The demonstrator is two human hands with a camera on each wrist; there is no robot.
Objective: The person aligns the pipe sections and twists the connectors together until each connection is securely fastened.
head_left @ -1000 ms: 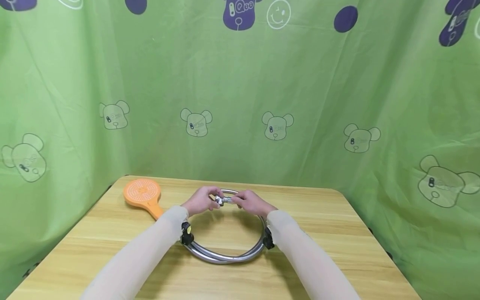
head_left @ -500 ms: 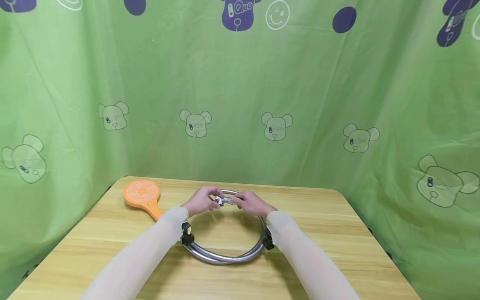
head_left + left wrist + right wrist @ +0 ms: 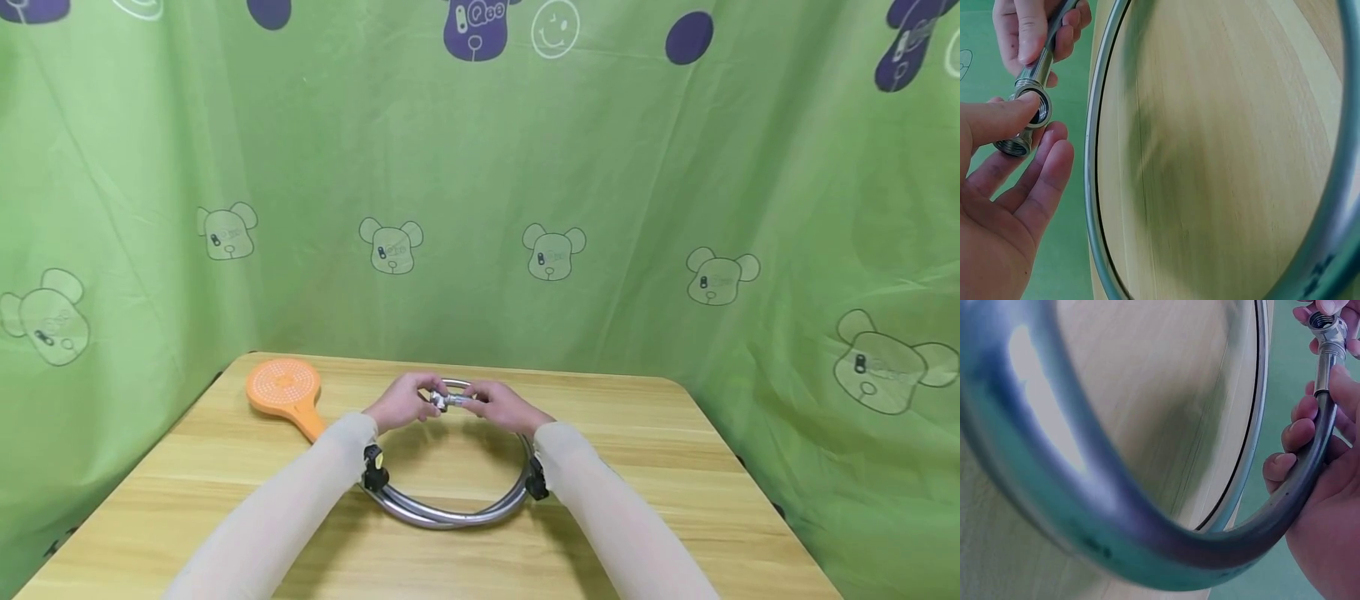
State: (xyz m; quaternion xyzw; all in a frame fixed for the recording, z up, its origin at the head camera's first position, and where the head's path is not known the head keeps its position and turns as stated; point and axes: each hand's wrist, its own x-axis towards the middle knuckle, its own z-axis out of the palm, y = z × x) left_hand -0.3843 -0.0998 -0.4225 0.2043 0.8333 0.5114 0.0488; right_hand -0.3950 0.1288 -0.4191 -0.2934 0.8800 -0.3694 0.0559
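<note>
My left hand (image 3: pixel 401 403) pinches a small chrome fitting (image 3: pixel 1012 147) between thumb and fingers. Two threaded openings show on the fitting in the left wrist view, with the thumb tip over the edge of one. My right hand (image 3: pixel 512 408) grips the metal end sleeve (image 3: pixel 1324 374) of a silver shower hose (image 3: pixel 427 521), its fingers curled round the hose just behind the sleeve. Sleeve and fitting meet end to end between the hands. The rest of the hose forms a coiled loop below the hands, partly hidden by the wrists.
An orange shower head (image 3: pixel 283 385) lies face up at the table's back left, its handle partly behind the left sleeve. The wooden table (image 3: pixel 637 467) is bordered by a green patterned curtain (image 3: pixel 465 317) at the back and sides.
The fingers of my right hand have shifted slightly on the hose end. My left hand, the fitting and the hose loop stay in nearly the same place.
</note>
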